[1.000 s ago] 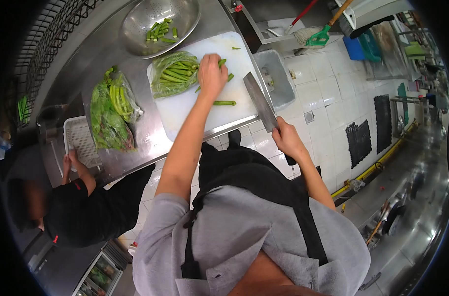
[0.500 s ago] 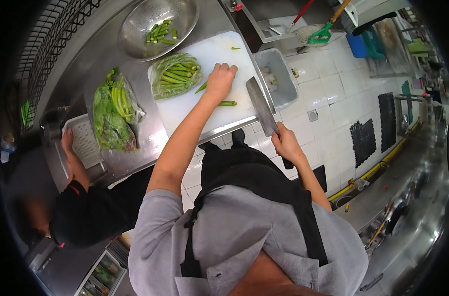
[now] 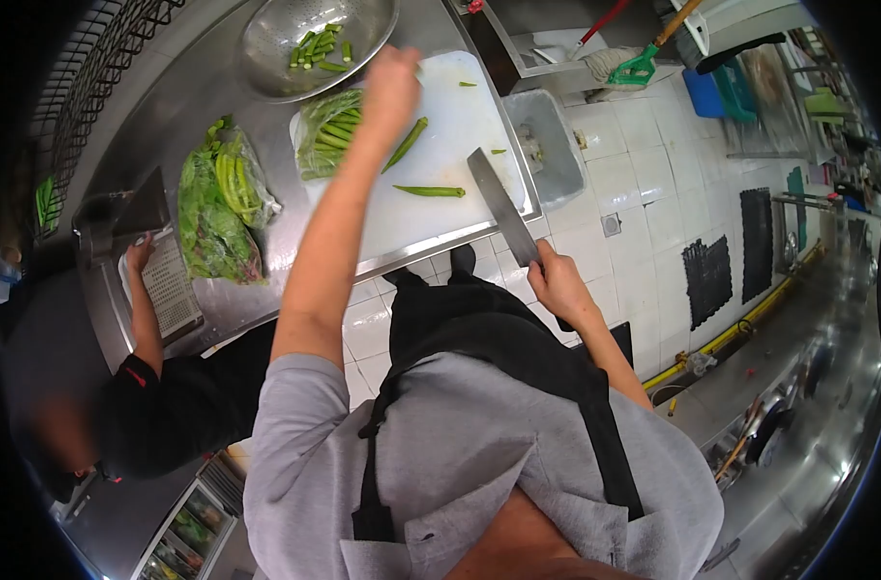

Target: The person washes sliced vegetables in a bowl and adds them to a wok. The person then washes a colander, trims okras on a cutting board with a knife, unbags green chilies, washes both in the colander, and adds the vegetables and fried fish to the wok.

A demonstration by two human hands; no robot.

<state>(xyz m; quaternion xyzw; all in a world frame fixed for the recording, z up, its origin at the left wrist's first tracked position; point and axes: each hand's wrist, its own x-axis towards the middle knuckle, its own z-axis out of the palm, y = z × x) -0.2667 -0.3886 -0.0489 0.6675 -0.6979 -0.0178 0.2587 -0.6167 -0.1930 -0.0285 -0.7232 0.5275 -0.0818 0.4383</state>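
Note:
My left hand (image 3: pixel 392 95) is over the far left part of the white cutting board (image 3: pixel 450 227), near the colander's rim; its fingers are closed and blurred, and what they hold is hidden. My right hand (image 3: pixel 560 285) grips the handle of a cleaver (image 3: pixel 501 205), whose blade lies over the board's right edge. Two long green pods, one (image 3: pixel 429 191) near the front and another (image 3: pixel 406 145) farther back, rest on the board. A plastic bag of green pods (image 3: pixel 331 135) is at the board's left side. Cut green pieces (image 3: pixel 320 46) sit in the metal colander (image 3: pixel 257 58).
Left on the steel counter (image 3: pixel 286 217) are bagged leafy greens (image 3: pixel 213 217). A co-worker (image 3: pixel 184 416) at the far left touches a white basket (image 3: pixel 175 295). A grey bin (image 3: pixel 557 164) stands right of the board. A mop (image 3: pixel 634 68) is behind it.
My left hand has moved from the middle of the board, up and left toward the colander. The cleaver has shifted slightly left. The co-worker's hand has moved at the basket.

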